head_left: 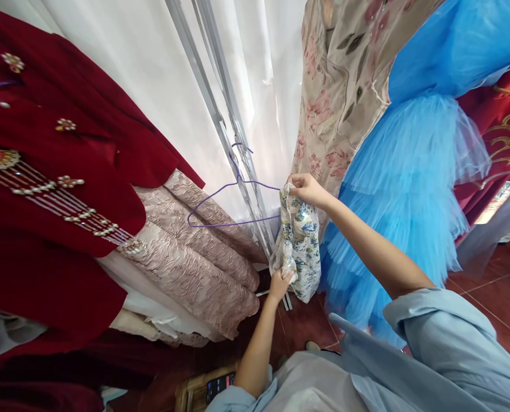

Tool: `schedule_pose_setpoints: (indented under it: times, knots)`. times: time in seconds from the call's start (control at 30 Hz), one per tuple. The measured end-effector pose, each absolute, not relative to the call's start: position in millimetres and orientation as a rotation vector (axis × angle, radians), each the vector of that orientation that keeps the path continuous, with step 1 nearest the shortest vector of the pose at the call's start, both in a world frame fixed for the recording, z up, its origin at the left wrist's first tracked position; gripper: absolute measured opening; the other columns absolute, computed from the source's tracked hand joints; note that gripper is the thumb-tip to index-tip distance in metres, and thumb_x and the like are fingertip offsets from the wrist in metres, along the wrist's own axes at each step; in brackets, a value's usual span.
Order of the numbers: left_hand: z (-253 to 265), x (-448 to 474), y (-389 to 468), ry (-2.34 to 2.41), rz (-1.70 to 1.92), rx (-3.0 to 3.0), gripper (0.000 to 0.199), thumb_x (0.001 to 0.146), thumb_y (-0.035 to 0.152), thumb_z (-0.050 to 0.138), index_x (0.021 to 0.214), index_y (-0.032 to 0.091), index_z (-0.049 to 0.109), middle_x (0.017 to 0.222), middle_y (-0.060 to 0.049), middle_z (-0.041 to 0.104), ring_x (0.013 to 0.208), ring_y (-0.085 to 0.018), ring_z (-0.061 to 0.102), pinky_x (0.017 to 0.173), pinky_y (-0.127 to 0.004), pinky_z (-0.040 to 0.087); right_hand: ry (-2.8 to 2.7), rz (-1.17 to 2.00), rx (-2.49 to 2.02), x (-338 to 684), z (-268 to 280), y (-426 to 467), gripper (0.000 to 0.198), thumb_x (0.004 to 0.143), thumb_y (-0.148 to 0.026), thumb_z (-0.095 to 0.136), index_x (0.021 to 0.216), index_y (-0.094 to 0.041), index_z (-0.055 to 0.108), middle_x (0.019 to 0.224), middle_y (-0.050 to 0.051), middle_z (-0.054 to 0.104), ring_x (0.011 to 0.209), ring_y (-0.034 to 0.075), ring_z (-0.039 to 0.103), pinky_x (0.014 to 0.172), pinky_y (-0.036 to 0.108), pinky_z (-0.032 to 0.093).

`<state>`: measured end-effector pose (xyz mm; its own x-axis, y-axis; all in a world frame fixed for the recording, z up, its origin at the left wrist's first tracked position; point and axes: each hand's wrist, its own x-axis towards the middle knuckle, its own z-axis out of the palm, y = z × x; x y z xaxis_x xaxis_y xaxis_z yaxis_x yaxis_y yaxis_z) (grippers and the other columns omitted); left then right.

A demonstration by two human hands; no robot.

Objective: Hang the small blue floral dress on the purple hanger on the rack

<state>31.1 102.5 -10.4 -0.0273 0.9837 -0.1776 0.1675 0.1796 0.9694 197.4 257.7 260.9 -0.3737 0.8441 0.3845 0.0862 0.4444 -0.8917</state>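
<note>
A purple wire hanger (220,225) hangs in front of the metal rack posts, its right end inside a white garment (304,246) with a blue and green floral print. My right hand (309,189) pinches the garment's upper edge beside the hanger's right shoulder. Lower down, my left hand (281,284) is closed on the gathered cloth at the garment's left side. The left half of the hanger is bare. Whether the garment is a dress or a top, I cannot tell.
A dark red jacket (87,131) with beaded trim and a pink brocade skirt (195,269) hang left. On the right are a beige floral dress (327,114) and a blue tulle dress (392,189). Metal posts (207,74) stand before white curtains (122,57). A phone (219,386) lies below.
</note>
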Motion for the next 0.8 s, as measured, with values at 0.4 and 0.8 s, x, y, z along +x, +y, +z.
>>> schedule_pose_setpoints:
  times: [0.4, 0.8]
  knots:
    - [261.7, -262.1, 182.1, 1.719, 1.356, 1.676, 0.013, 0.061, 0.026, 0.049, 0.056, 0.018, 0.058, 0.061, -0.002, 0.056, 0.064, -0.017, 0.048, 0.059, -0.027, 0.039, -1.620, 1.247, -0.879, 188.7, 263.5, 286.1, 0.033, 0.053, -0.037, 0.089, 0.063, -0.014, 0.068, 0.054, -0.001, 0.061, 0.048, 0.009, 0.049, 0.046, 0.021, 0.036]
    - [311.7, -222.5, 212.4, 1.564, 1.586, 1.809, 0.009, 0.069, 0.022, 0.043, 0.073, 0.020, 0.051, 0.069, -0.002, 0.050, 0.061, -0.016, 0.045, 0.058, -0.025, 0.040, -1.626, 1.269, -0.831, 175.2, 256.0, 276.1, 0.030, 0.057, -0.038, 0.083, 0.067, -0.014, 0.068, 0.048, -0.005, 0.053, 0.043, 0.007, 0.041, 0.042, 0.021, 0.029]
